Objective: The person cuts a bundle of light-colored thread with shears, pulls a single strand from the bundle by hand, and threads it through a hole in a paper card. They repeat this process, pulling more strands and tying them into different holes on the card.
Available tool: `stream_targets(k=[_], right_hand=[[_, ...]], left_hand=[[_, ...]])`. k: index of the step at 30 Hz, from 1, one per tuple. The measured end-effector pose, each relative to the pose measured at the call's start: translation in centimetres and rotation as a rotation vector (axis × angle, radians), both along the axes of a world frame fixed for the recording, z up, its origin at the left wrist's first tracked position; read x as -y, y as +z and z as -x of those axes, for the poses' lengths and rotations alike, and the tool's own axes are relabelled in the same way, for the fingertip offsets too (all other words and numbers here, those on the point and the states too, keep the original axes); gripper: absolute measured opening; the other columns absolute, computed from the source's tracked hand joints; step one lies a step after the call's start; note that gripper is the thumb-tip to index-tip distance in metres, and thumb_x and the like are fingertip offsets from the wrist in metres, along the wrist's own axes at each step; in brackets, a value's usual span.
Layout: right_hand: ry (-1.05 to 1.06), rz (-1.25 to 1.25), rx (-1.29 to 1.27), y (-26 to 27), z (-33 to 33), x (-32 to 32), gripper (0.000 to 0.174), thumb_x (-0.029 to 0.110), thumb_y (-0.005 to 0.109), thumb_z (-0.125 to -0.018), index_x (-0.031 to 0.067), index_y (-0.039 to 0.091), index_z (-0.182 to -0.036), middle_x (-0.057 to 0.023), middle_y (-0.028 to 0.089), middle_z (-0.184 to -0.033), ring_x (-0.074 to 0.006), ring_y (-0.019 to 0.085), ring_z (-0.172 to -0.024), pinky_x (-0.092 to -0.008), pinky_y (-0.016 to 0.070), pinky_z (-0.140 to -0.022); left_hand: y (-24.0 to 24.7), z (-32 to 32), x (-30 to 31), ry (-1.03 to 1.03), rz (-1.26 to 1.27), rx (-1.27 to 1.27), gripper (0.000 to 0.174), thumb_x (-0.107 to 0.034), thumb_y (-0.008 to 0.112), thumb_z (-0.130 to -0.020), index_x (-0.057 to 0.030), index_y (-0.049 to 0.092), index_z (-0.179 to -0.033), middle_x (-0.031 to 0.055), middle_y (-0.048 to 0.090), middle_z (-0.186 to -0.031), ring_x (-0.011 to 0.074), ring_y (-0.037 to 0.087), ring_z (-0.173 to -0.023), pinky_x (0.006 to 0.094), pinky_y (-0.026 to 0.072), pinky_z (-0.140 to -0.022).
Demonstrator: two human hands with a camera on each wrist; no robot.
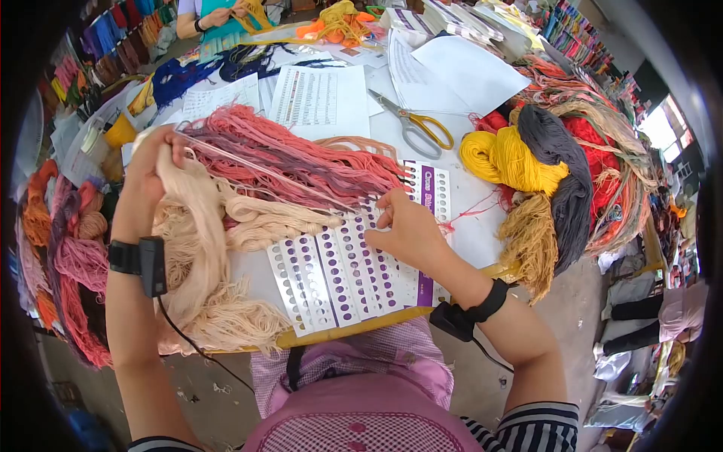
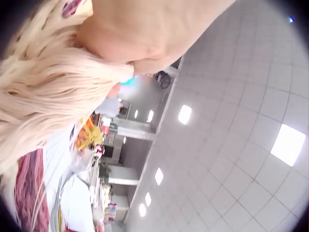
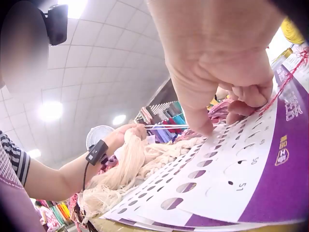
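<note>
My left hand is raised at the left, gripping a thick cream thread hank that hangs below it. From this hand, pale strands stretch taut across to the upper edge of the punched cards. My right hand is over those cards, its thumb and curled fingers holding at the upper edge, where the strands end. The white cards have purple bands and rows of round holes; in the right wrist view, numbers show beside some holes. Cream bundles and a pink-mauve bundle are attached along the edge.
Scissors with yellow and grey handles lie beyond the cards, near printed sheets. Yellow hanks, dark grey hanks and tan hanks crowd the right. Another person handles thread across the table.
</note>
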State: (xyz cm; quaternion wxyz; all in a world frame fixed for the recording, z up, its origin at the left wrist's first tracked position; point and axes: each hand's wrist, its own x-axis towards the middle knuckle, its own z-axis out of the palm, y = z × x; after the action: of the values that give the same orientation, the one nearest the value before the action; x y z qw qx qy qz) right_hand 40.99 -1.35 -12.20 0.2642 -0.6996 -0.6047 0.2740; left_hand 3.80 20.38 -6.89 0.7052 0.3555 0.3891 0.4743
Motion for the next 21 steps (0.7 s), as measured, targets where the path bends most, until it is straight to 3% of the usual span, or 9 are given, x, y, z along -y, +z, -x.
stream_targets(k=[1,3,9,11,13,17,19,20,21], right_hand=[[0.006,0.025,-0.001,0.1,0.0,0.0,0.052,0.024,0.076,-0.068,0.0013,0.051,-0.107,-0.0078,0.062,-0.080,-0.0194,0.062,-0.074,-0.0308,0.0492,-0.067],[0.013,0.039,0.005,0.5,0.1,0.1,0.052,0.025,0.076,-0.069,0.0011,0.051,-0.108,-0.0075,0.062,-0.079,-0.0184,0.062,-0.074,-0.0300,0.0488,-0.067],[0.031,-0.208,-0.327,1.1,-5.5,1.5,0.041,0.026,0.077,-0.073,0.0026,0.056,-0.100,-0.0093,0.062,-0.075,-0.0219,0.059,-0.067,-0.0332,0.0477,-0.064],[0.113,-0.246,0.148,0.6,-9.1,3.5,0.026,0.018,0.073,-0.078,0.0031,0.059,-0.093,-0.0051,0.057,-0.072,-0.0162,0.055,-0.070,-0.0286,0.0456,-0.066],[0.196,-0.130,0.244,-0.5,-12.1,5.5,0.017,0.012,0.071,-0.076,0.0030,0.060,-0.085,-0.0070,0.056,-0.070,-0.0200,0.054,-0.072,-0.0312,0.0462,-0.068],[-0.113,0.020,0.667,4.5,-15.8,10.3,0.013,0.008,0.070,-0.071,0.0022,0.062,-0.080,-0.0093,0.058,-0.072,-0.0239,0.052,-0.069,-0.0359,0.0447,-0.066],[-0.257,-0.415,1.179,8.1,-14.3,10.5,0.013,0.008,0.068,-0.076,0.0030,0.067,-0.088,-0.0080,0.061,-0.078,-0.0190,0.055,-0.069,-0.0334,0.0449,-0.065],[-0.262,-0.430,1.167,8.1,-13.4,9.7,0.013,0.008,0.068,-0.076,0.0030,0.067,-0.088,-0.0080,0.061,-0.078,-0.0190,0.055,-0.069,-0.0334,0.0449,-0.065],[-0.199,-0.422,0.657,8.1,-11.8,8.6,0.014,0.011,0.066,-0.081,0.0039,0.068,-0.093,-0.0083,0.064,-0.084,-0.0184,0.058,-0.075,-0.0312,0.0463,-0.068]], left_hand=[[0.3,1.4,-0.4,0.000,-0.009,-0.001,0.015,-0.018,0.061,-0.090,-0.0062,0.053,-0.084,0.0024,0.050,-0.062,0.0132,0.050,-0.048,0.0254,0.0466,-0.043],[1.1,3.2,-0.6,0.454,0.003,-0.091,0.019,-0.016,0.062,-0.090,-0.0014,0.052,-0.097,0.0114,0.057,-0.085,0.0254,0.063,-0.070,0.0347,0.0577,-0.061],[2.0,0.7,3.2,0.252,-0.104,0.005,0.042,-0.014,0.061,-0.091,0.0048,0.046,-0.125,0.0228,0.046,-0.129,0.0359,0.056,-0.113,0.0412,0.0530,-0.092],[3.9,-2.7,6.2,0.155,-0.156,0.000,0.047,-0.015,0.059,-0.092,0.0063,0.043,-0.131,0.0231,0.048,-0.130,0.0329,0.057,-0.113,0.0365,0.0509,-0.095],[5.2,-5.1,8.1,-0.084,-0.154,0.117,0.039,-0.014,0.057,-0.092,0.0083,0.049,-0.123,0.0244,0.054,-0.124,0.0306,0.059,-0.110,0.0347,0.0513,-0.093],[5.8,-9.3,11.4,-0.178,-0.095,0.296,0.041,-0.025,0.052,-0.096,0.0051,0.050,-0.124,0.0217,0.059,-0.121,0.0294,0.061,-0.107,0.0392,0.0507,-0.093],[5.6,-11.0,13.6,-0.218,-0.086,0.308,0.046,-0.033,0.052,-0.096,0.0005,0.049,-0.127,0.0179,0.058,-0.124,0.0276,0.056,-0.115,0.0456,0.0456,-0.098],[5.3,-12.0,14.6,-0.215,-0.101,0.297,0.046,-0.033,0.052,-0.096,0.0005,0.049,-0.127,0.0179,0.058,-0.124,0.0276,0.056,-0.115,0.0456,0.0456,-0.098],[4.9,-13.2,15.5,-0.245,-0.027,0.332,0.054,-0.040,0.044,-0.097,0.0026,0.047,-0.130,0.0163,0.055,-0.129,0.0270,0.051,-0.120,0.0463,0.0440,-0.099]])
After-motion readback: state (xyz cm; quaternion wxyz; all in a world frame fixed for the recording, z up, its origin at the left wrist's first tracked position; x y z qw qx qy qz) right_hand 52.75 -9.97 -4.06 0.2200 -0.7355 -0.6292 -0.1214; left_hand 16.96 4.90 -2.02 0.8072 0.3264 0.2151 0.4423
